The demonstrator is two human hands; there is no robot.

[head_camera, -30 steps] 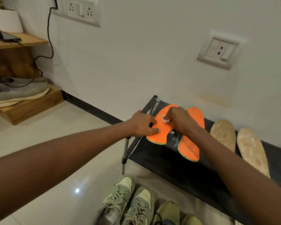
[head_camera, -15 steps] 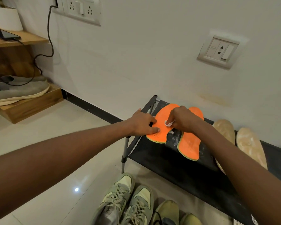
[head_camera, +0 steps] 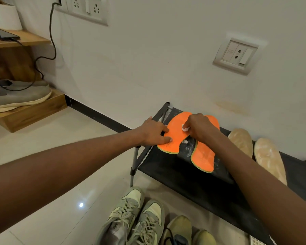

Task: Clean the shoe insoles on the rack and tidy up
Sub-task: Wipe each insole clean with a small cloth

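On rack [head_camera: 193, 181], left end: orange insole [head_camera: 175, 137], pinned flat by left hand [head_camera: 153, 132] with fingers straight, right hand [head_camera: 200, 129] pinching white wipe [head_camera: 185, 128] on it; best scrubbed in short strokes, heel held firm against sliding.

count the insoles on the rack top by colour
orange insoles: 2, left one and right one
tan insoles: 2, one nearer the orange pair and one farther right
total: 4
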